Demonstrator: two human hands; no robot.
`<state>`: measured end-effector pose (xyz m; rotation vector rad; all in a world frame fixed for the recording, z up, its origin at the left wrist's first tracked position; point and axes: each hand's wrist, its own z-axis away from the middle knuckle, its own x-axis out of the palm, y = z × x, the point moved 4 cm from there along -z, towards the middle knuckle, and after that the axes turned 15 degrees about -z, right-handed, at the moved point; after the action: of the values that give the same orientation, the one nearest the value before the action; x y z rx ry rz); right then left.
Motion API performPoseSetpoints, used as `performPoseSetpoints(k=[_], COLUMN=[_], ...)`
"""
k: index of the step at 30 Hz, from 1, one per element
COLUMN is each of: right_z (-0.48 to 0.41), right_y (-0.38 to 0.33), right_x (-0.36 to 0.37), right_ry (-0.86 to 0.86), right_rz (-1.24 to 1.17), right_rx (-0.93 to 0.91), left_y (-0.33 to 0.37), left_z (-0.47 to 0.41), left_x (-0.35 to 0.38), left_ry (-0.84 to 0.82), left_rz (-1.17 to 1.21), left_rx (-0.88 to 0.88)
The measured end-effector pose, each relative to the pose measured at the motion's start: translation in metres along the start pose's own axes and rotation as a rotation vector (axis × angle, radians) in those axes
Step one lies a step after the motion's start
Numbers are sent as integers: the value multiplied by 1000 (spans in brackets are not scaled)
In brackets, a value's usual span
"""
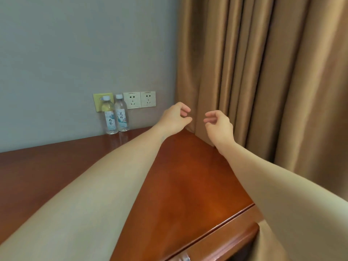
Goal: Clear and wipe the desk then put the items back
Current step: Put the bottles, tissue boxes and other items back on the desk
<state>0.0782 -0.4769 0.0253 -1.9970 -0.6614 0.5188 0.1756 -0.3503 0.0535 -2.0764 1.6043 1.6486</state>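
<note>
Hazards at the far right corner of the bench (188,176): bottle tip-over, curtain snag.

Poised above that corner: left hand (174,117) and right hand (218,125), apart, fingers (185,109) loosely curled, grasping nothing. Upright on the bench at the wall, left of both hands, in front of the wall sockets (140,99): two water bottles (115,116), side by side; not yet cleared or already returned, cannot tell. Tall and narrow-based, so probably easy to topple with a sideways sweep of the left forearm. Close beside the right hand: curtain (263,72), likely to catch on a wider reach. Grasp each bottle low and lift straight up.
</note>
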Motion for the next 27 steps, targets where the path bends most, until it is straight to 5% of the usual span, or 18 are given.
performPoseSetpoints(k=[16, 27], right_z=[14, 31], right_y=[-20, -43], right_x=[-101, -236], right_ry=[88, 240], right_rz=[86, 209], right_rx=[-17, -36], left_y=[96, 231], left_z=[11, 23], left_x=[41, 103], left_ry=[-111, -287], left_rz=[71, 270], left_rx=[176, 430])
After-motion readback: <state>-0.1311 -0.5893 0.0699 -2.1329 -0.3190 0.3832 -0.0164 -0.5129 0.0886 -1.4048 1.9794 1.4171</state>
